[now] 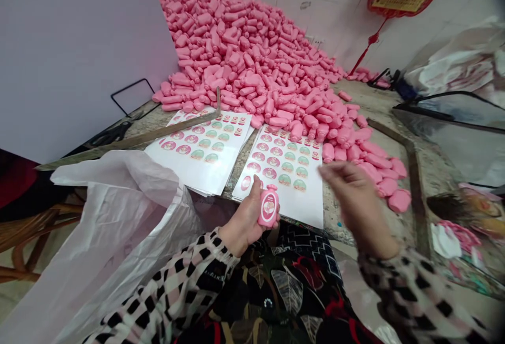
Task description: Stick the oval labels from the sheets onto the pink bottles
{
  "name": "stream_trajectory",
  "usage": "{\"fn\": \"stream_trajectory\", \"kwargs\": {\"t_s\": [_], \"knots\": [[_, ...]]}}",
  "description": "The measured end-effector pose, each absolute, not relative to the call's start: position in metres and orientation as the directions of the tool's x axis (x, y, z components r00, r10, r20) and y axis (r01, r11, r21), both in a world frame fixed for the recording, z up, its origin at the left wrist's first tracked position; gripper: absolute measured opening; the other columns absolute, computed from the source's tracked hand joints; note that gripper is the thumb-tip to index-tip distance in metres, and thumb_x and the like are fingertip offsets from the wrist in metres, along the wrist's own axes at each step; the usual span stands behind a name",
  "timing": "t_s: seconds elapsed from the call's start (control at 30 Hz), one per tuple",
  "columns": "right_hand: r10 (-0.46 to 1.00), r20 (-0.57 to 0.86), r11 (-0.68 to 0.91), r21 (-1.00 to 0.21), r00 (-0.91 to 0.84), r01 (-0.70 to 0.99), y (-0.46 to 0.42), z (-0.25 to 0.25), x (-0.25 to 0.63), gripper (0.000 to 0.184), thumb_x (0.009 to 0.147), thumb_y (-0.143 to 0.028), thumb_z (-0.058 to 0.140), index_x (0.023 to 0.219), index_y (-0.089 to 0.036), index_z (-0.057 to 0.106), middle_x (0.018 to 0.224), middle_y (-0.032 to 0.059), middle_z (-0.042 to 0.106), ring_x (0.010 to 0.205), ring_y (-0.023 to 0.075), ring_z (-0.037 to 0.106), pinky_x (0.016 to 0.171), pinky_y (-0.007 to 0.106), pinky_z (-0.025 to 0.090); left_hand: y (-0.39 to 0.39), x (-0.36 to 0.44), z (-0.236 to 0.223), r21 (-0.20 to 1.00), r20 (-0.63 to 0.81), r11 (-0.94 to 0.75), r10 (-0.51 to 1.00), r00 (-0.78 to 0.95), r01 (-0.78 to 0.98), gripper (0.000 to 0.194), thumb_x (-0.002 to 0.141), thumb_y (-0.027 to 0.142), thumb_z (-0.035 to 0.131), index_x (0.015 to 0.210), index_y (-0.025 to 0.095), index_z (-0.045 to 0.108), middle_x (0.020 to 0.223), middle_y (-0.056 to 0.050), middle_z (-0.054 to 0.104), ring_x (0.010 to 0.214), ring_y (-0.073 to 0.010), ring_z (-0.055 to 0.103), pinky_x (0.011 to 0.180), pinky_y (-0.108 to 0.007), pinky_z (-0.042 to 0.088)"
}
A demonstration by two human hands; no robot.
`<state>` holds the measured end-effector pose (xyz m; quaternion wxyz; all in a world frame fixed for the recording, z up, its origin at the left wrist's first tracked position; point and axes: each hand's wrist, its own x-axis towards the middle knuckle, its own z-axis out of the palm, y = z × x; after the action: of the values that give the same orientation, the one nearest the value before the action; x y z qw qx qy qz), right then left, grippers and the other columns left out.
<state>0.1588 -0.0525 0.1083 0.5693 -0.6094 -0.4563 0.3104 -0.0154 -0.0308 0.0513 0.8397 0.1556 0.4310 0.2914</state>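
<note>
My left hand is closed round a small pink toy bottle, which stands upright with an oval pink-and-white label on its front. Beyond it lies a white sheet of stickers, printed with rows of pink and green rounded labels. Smeared by motion, my right hand hovers by that sheet's right edge, near the loose bottles. Its fingers are too blurred to show whether they hold anything. Farther left, a second stack of sticker sheets rests on the table.
A large heap of pink bottles rises against the wall. One wooden strip crosses the left sheets; another wooden edge borders the table's right side. A white plastic sack hangs at the left front. Clear plastic bags stand at right.
</note>
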Motion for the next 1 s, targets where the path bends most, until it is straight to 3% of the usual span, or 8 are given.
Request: {"fn": "stream_trajectory", "kwargs": {"t_s": [0.07, 0.17, 0.33, 0.57, 0.7, 0.83, 0.9, 1.0], "knots": [[0.961, -0.147, -0.178, -0.977, 0.232, 0.119, -0.06, 0.083, 0.134, 0.03, 0.064, -0.038, 0.072, 0.083, -0.019, 0.06, 0.068, -0.002, 0.055, 0.06, 0.0106, 0.049, 0.059, 0.025, 0.042, -0.037, -0.011, 0.05, 0.573, -0.603, 0.754, 0.653, 0.459, -0.321, 0.063, 0.072, 0.076, 0.031, 0.083, 0.017, 0.051, 0.05, 0.0, 0.051, 0.038, -0.0137, 0.05, 0.032, -0.022, 0.037], [0.941, -0.33, -0.326, -0.943, 0.072, -0.069, -0.073, 0.055, 0.103, 0.033, 0.065, -0.042, 0.069, 0.083, -0.017, 0.059, 0.064, -0.0015, 0.057, 0.053, 0.0107, 0.05, 0.053, 0.025, 0.043, -0.044, -0.008, 0.048, 0.66, -0.548, 0.692, 0.709, 0.443, -0.292, 0.067, 0.072, 0.076, 0.029, 0.082, 0.014, 0.052, 0.049, 0.0, 0.05, 0.036, -0.0129, 0.048, 0.03, -0.021, 0.034], [0.928, -0.373, -0.359, -0.876, -0.018, -0.323, -0.077, 0.049, 0.098, 0.031, 0.066, -0.041, 0.069, 0.081, -0.016, 0.056, 0.057, -0.0033, 0.057, 0.04, 0.0098, 0.047, 0.041, 0.023, 0.038, -0.051, -0.011, 0.051, 0.736, -0.495, 0.626, 0.757, 0.426, -0.259, 0.065, 0.074, 0.074, 0.028, 0.094, 0.015, 0.049, 0.053, 0.002, 0.051, 0.041, -0.0126, 0.051, 0.034, -0.021, 0.037], [0.873, -0.476, -0.379, -0.8, 0.108, -0.465, -0.084, 0.057, 0.119, 0.032, 0.062, -0.038, 0.074, 0.077, -0.016, 0.058, 0.062, -0.0029, 0.059, 0.048, 0.0066, 0.049, 0.044, 0.017, 0.033, -0.063, -0.009, 0.048, 0.886, -0.256, 0.439, 0.733, 0.631, -0.151, 0.043, 0.081, 0.042, 0.052, 0.116, 0.021, 0.035, 0.065, 0.005, 0.049, 0.05, -0.0082, 0.048, 0.045, -0.019, 0.038], [0.87, -0.492, -0.424, -0.784, 0.037, -0.452, -0.099, 0.056, 0.125, 0.03, 0.068, -0.044, 0.068, 0.073, -0.016, 0.058, 0.055, -0.0023, 0.057, 0.043, 0.0074, 0.045, 0.042, 0.019, 0.032, -0.069, -0.009, 0.046, 0.927, -0.244, 0.374, 0.668, 0.702, -0.033, 0.044, 0.086, 0.035, 0.045, 0.125, 0.022, 0.03, 0.069, 0.003, 0.048, 0.056, -0.0095, 0.049, 0.052, -0.023, 0.041], [0.915, -0.396, -0.343, -0.867, 0.08, -0.36, -0.116, 0.055, 0.139, 0.029, 0.07, -0.042, 0.067, 0.08, -0.016, 0.061, 0.071, 0.0018, 0.064, 0.061, 0.0123, 0.055, 0.059, 0.024, 0.042, -0.076, -0.007, 0.044, 0.965, -0.207, 0.254, 0.606, 0.768, 0.06, 0.062, 0.077, 0.016, 0.053, 0.133, 0.025, 0.027, 0.086, -0.001, 0.053, 0.07, -0.0118, 0.052, 0.065, -0.027, 0.043], [0.92, -0.344, -0.298, -0.926, 0.19, -0.233, -0.126, 0.056, 0.156, 0.032, 0.07, -0.042, 0.066, 0.088, -0.017, 0.062, 0.081, 0.0034, 0.065, 0.071, 0.0149, 0.057, 0.069, 0.028, 0.044, -0.078, -0.005, 0.04, 0.975, -0.195, 0.202, 0.586, 0.786, 0.091, 0.071, 0.071, 0.009, 0.053, 0.135, 0.027, 0.028, 0.095, -0.003, 0.053, 0.075, -0.0121, 0.052, 0.069, -0.027, 0.043], [0.902, -0.217, -0.287, -0.947, 0.374, 0.143, -0.149, 0.061, 0.192, 0.035, 0.073, -0.044, 0.062, 0.097, -0.018, 0.06, 0.086, 0.0045, 0.066, 0.078, 0.0187, 0.059, 0.078, 0.032, 0.043, -0.079, -0.001, 0.032, 0.961, -0.252, 0.246, 0.578, 0.776, 0.128, 0.069, 0.073, 0.009, 0.048, 0.137, 0.025, 0.026, 0.091, -0.002, 0.054, 0.07, -0.0105, 0.051, 0.066, -0.027, 0.042]]}}
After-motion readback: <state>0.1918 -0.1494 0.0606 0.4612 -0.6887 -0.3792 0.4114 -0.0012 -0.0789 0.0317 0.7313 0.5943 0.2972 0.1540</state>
